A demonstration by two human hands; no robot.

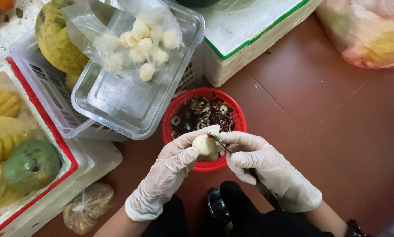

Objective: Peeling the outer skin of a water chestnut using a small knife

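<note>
Head view: left hand [173, 162] grip pinches peeled white fruit [204, 144], right hand [254, 160] grip clasps knife [219, 142] against it.

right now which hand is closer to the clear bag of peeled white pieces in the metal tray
Left. The left hand sits below the bag, holding a peeled white piece; the right hand is farther off to the right.

Fruit stall/prep spot: foam boxes [232, 39] w/ fruit, tiled floor [328, 118].

Soft, even daylight, fairly bright, no hard shadows. Mild glare on clear plastic bag [118, 30] and metal tray [131, 96] above the fingers [192, 136]. Gloves look slightly washed out. Centre sharp; edges w/ wide-angle stretch, corners a bit soft.
</note>
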